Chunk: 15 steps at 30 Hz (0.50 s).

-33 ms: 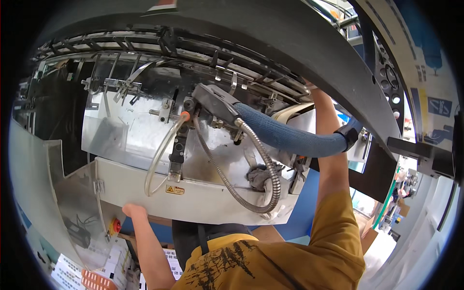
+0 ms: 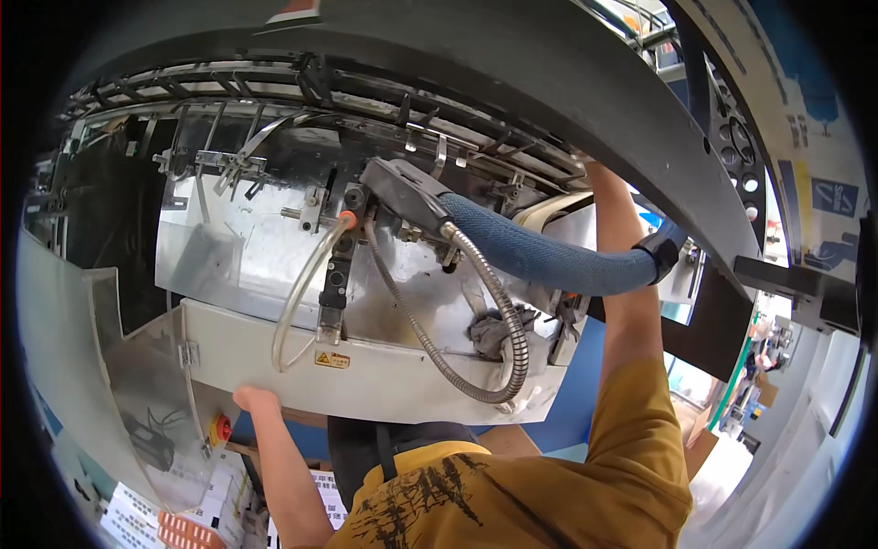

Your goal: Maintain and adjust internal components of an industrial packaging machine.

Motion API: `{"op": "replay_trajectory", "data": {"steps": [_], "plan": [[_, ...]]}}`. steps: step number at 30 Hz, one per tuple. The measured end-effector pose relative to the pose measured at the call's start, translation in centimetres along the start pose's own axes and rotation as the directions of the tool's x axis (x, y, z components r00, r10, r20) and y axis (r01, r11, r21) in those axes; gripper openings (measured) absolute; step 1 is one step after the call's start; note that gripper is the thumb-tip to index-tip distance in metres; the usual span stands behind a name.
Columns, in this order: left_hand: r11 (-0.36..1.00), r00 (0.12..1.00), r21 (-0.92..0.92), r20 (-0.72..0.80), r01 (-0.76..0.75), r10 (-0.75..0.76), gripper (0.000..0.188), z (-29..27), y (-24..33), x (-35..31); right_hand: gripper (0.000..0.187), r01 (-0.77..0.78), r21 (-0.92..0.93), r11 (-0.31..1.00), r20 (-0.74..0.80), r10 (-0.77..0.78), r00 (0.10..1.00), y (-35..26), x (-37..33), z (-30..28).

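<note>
L hand: at the lower edge of the machine's pale front panel point(image 2: 247, 339), far L end; L hand point(image 2: 253, 400) partly hidden there, so can't tell if it grips the edge or just rests vs it.
R hand: up nr the far rails, mostly hidden under the dark beam point(image 2: 512, 91); only a bit of R hand point(image 2: 588, 165) shows, can't tell if clenched, loose or w/ sth in it.
R forearm: runs behind the blue hose point(image 2: 540, 252), which crosses over it.
Machine: straight ahead of the person, btwn both arms; shiny metal plate point(image 2: 412, 284) behind the panel, dark rails point(image 2: 375, 96) along the far side.
Hose ends: one at a grey angled head point(image 2: 402, 190) abv the plate, other at a dark cuff point(image 2: 660, 259) on the R.
Conduit: ribbed metal conduit point(image 2: 508, 311) hangs from the head in a loop, dips over the panel.
Clear tube: transparent tube point(image 2: 297, 293) w/ orange collar point(image 2: 347, 220), bends down in front of the panel.
Cloth: crumpled grey cloth point(image 2: 494, 335), R part of plate, nr conduit.
Knob: red knob point(image 2: 220, 428), yellow surround, L of L hand & a bit lower.
Floor side: white boxes point(image 2: 219, 485), lower L.
</note>
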<state>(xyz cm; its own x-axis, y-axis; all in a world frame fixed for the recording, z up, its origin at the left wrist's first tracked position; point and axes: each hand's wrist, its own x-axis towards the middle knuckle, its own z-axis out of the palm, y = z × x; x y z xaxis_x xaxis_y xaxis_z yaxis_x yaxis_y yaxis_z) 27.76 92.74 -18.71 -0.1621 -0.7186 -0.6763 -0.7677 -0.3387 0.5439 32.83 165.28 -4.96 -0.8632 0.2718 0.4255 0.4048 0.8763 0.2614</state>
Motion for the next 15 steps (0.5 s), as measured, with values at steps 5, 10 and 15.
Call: {"op": "replay_trajectory", "data": {"steps": [5, 10, 15], "plan": [[0.999, 0.996, -0.004, -0.077, 0.051, -0.051, 0.044, 0.0, -0.1, 1.4, 0.030, 0.002, 0.118, 0.993, 0.001, -0.002, 1.000, -0.7, 1.2, 0.1], [0.994, 0.981, -0.034, -0.160, 0.107, -0.111, 0.045, 0.1, 0.0, 0.3, 0.037, 0.033, 0.194, 0.980, 0.044, -0.042, 0.998, -0.7, 3.2, 1.6], [0.998, 0.988, -0.001, -0.137, 0.069, -0.068, 0.047, 0.2, 0.3, -1.5, 0.043, 0.038, 0.243, 0.969, 0.119, -0.069, 0.991, -0.3, 4.2, 2.8]]}}
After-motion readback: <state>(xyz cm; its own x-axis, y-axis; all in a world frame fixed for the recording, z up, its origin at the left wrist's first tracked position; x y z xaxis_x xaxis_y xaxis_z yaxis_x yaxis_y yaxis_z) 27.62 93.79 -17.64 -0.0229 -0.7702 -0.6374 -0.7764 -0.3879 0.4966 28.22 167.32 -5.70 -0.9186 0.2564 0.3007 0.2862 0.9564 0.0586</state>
